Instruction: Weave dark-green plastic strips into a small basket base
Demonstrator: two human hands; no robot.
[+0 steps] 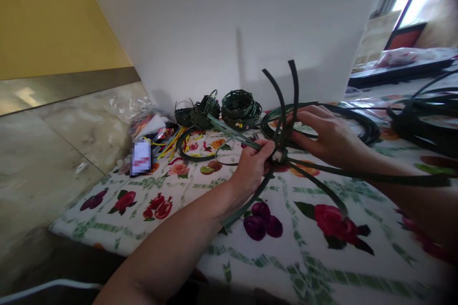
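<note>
My left hand (252, 167) grips the crossed centre of a bundle of dark green plastic weaving strips (281, 155) from below. The strips fan out in all directions, some rising upward and some running right and down across the cloth. My right hand (324, 133) presses on the upright strips from the right, fingers spread around them. A flat green strip (232, 132) leads from my left hand toward the woven pieces at the back. A coil of the same strip (358, 126) lies behind my right hand.
Several small woven green baskets (240, 109) stand at the back of the fruit-print tablecloth (125, 228). Nearby lie yellow strips, a plastic bag, and a pixelated card or phone (141, 157). More dark coils (425, 114) sit at right. A white wall rises behind; a stone floor lies left.
</note>
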